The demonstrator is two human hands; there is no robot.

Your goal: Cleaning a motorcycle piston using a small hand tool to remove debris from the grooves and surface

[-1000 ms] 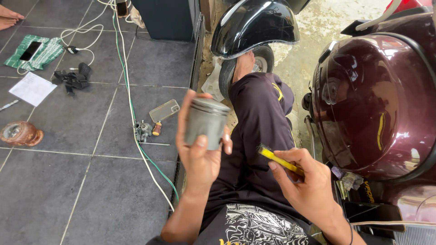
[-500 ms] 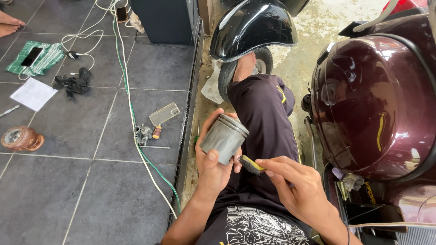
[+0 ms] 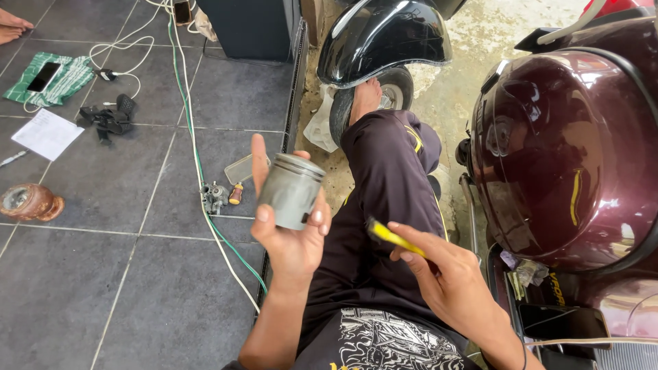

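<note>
My left hand [image 3: 291, 229] holds a grey metal piston [image 3: 290, 190] upright in front of me, fingers wrapped around its lower skirt, its ringed crown tilted up to the right. My right hand [image 3: 445, 281] is lower and to the right, over my dark-trousered leg [image 3: 387, 185], pinching a thin yellow-handled tool [image 3: 392, 236] that points left toward the piston without touching it. My bare foot [image 3: 365, 98] rests against a scooter's front wheel.
A maroon scooter body [image 3: 562, 151] fills the right side, a black front fender [image 3: 384, 38] is ahead. On the grey tiles lie green and white cables [image 3: 199, 171], a small carburettor part [image 3: 214, 197], a paper sheet [image 3: 46, 133], a phone on green cloth [image 3: 46, 77] and a brown round object [image 3: 27, 202].
The piston went from upright to tipped toward the yellow tool, and has come back upright and further left. The right hand has drawn back down to the right.
</note>
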